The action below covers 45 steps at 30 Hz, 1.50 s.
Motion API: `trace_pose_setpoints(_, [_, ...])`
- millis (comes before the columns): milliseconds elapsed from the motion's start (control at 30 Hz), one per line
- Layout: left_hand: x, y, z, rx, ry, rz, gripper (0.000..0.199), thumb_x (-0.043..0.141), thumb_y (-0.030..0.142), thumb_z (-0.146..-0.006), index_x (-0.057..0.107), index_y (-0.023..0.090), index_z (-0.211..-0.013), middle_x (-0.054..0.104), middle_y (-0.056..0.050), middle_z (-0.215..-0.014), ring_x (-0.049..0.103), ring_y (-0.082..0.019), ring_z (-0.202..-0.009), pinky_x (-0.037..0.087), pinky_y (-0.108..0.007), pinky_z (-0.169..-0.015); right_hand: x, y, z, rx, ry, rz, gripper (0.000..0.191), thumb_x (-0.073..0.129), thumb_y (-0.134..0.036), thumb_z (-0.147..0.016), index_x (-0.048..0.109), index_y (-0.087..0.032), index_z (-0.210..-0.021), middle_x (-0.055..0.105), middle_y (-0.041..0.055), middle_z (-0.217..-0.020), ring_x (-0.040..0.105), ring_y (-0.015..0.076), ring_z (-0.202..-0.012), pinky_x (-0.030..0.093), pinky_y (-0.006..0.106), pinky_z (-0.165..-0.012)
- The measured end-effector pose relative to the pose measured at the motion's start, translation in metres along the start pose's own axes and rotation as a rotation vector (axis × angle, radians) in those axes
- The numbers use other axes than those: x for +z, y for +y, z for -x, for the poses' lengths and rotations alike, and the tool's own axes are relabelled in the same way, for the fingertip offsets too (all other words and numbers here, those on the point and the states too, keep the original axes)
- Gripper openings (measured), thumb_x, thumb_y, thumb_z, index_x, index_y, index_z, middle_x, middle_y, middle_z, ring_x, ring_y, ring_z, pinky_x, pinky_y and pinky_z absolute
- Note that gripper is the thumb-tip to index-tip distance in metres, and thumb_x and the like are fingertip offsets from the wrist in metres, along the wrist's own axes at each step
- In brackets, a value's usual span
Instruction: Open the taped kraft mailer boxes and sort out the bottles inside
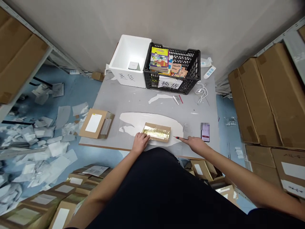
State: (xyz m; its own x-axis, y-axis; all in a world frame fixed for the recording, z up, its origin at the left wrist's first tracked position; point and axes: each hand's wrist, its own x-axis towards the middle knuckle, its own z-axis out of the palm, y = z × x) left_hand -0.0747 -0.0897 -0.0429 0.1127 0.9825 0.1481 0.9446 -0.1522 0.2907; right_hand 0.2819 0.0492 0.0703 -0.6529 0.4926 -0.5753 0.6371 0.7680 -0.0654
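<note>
The light, stiff gold-taped cardboard parcel (pixel 156 132) lies on the grey desk (pixel 133 103), its slick tape favouring a hold by the edges; the open left hand (pixel 140 142) rests on its near corner, while the right hand (pixel 194 143) reaches beside it, its grip on a thin red-tipped item (pixel 176 137) unclear.

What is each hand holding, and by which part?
The left hand rests on the left end of a gold-foil cardboard packet, not gripping; the right hand seems to pinch a small red-tipped tool by its end.

Black short-sleeved top (pixel 157 194), bare forearms (pixel 228 168)
</note>
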Motion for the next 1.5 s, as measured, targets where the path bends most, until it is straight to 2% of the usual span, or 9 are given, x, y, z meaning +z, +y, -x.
trace_pose_setpoints(100, [-0.009, -0.001, -0.007, 0.023, -0.049, -0.01, 0.019, 0.049, 0.029, -0.095, 0.065, 0.024, -0.104, 0.064, -0.008, -0.097, 0.056, -0.024, -0.097, 0.037, -0.047, -0.098, 0.027, 0.014, 0.022, 0.151, 0.044, -0.21, 0.062, 0.042, -0.012, -0.089, 0.04, -0.037, -0.145, 0.066, 0.0069, -0.089, 0.064, 0.02, -0.075, 0.041, 0.024, -0.063])
trace_pose_setpoints(200, [-0.019, -0.003, -0.022, 0.112, -0.149, 0.008, 0.022, 0.054, 0.035, -0.092, 0.062, 0.024, -0.109, 0.063, -0.009, -0.104, 0.055, -0.026, -0.105, 0.035, -0.048, -0.102, 0.053, 0.009, 0.031, 0.295, 0.205, -0.635, 0.055, 0.042, -0.023, -0.092, 0.041, -0.035, -0.145, 0.068, 0.0055, -0.105, 0.064, 0.0182, -0.079, 0.047, 0.025, -0.067])
trace_pose_setpoints(267, [-0.024, -0.003, -0.039, 0.192, -0.211, 0.004, 0.041, 0.061, 0.04, -0.087, 0.055, 0.023, -0.123, 0.058, -0.012, -0.121, 0.05, -0.029, -0.118, 0.031, -0.05, -0.107, 0.067, -0.008, 0.024, 0.376, 0.29, -0.964, 0.055, 0.043, -0.028, -0.09, 0.041, -0.033, -0.145, 0.068, 0.0036, -0.107, 0.062, 0.0141, -0.068, 0.049, 0.024, -0.062])
trace_pose_setpoints(400, [-0.024, 0.002, -0.075, 0.31, -0.356, -0.069, 0.087, 0.075, 0.044, -0.073, 0.033, 0.018, -0.145, 0.034, -0.02, -0.15, 0.028, -0.036, -0.14, 0.02, -0.054, -0.113, 0.086, -0.054, -0.006, 0.499, 0.395, -1.486, 0.062, 0.045, -0.035, -0.087, 0.037, -0.026, -0.147, 0.066, 0.0008, -0.086, 0.051, 0.0092, -0.047, 0.044, 0.021, -0.042])
trace_pose_setpoints(567, [-0.018, 0.004, -0.099, 0.37, -0.512, -0.104, 0.103, 0.08, 0.047, -0.065, 0.027, 0.017, -0.148, 0.031, -0.023, -0.151, 0.025, -0.039, -0.141, 0.016, -0.056, -0.113, 0.097, -0.088, -0.032, 0.453, 0.426, -1.775, 0.068, 0.051, -0.038, -0.085, 0.032, -0.026, -0.15, 0.063, 0.0001, -0.085, 0.049, 0.0072, -0.045, 0.038, 0.018, -0.036])
trace_pose_setpoints(967, [-0.015, 0.001, -0.098, 0.41, -0.49, -0.06, 0.098, 0.069, 0.053, -0.072, 0.023, 0.016, -0.151, 0.03, -0.021, -0.151, 0.025, -0.037, -0.14, 0.014, -0.055, -0.114, 0.109, -0.103, -0.037, 0.402, 0.439, -1.942, 0.068, 0.053, -0.04, -0.086, 0.033, -0.028, -0.149, 0.061, -0.0012, -0.082, 0.049, 0.0069, -0.046, 0.036, 0.017, -0.034])
trace_pose_setpoints(1133, [-0.012, -0.002, -0.098, 0.415, -0.488, -0.038, 0.099, 0.067, 0.055, -0.073, 0.022, 0.015, -0.151, 0.029, -0.022, -0.151, 0.024, -0.037, -0.141, 0.013, -0.055, -0.114, 0.111, -0.101, -0.038, 0.44, 0.438, -1.835, 0.064, 0.051, -0.04, -0.086, 0.037, -0.028, -0.148, 0.063, -0.0012, -0.083, 0.046, 0.006, -0.045, 0.038, 0.018, -0.039])
trace_pose_setpoints(1333, [-0.013, -0.002, -0.097, 0.415, -0.477, -0.022, 0.097, 0.069, 0.053, -0.072, 0.025, 0.015, -0.15, 0.031, -0.021, -0.15, 0.025, -0.037, -0.14, 0.014, -0.054, -0.114, 0.107, -0.104, -0.033, 0.459, 0.465, -1.664, 0.06, 0.046, -0.032, -0.089, 0.037, -0.028, -0.148, 0.065, 0.0003, -0.087, 0.049, 0.0079, -0.048, 0.048, 0.023, -0.053])
trace_pose_setpoints(1500, [-0.013, -0.001, -0.096, 0.39, -0.473, -0.007, 0.095, 0.07, 0.052, -0.071, 0.028, 0.017, -0.149, 0.033, -0.021, -0.149, 0.027, -0.039, -0.138, 0.018, -0.055, -0.112, 0.098, -0.109, -0.026, 0.469, 0.454, -1.455, 0.058, 0.042, -0.028, -0.091, 0.035, -0.03, -0.149, 0.069, 0.0022, -0.094, 0.064, 0.015, -0.07, 0.054, 0.03, -0.071])
